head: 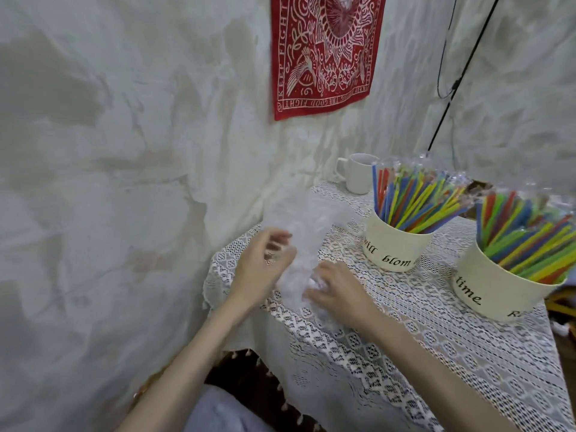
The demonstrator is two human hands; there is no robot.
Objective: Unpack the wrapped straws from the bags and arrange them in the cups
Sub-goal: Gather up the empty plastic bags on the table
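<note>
Head view, left to right: at frame centre the left hand [261,263] has its fingers loosely curled on a clear, empty-looking plastic bag [299,232], while the right hand [338,289] pinches its crumpled lower end over the lace-covered desk [436,353]. At right, two cups [394,247] [495,291] hold coloured straws [414,201].

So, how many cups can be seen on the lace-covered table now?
3. A cream cup lettered "time" stands nearest at right, a cream cup lettered "blom" behind it, both full of coloured straws. A plain white handled mug is by the wall. More may sit out of frame.
</note>
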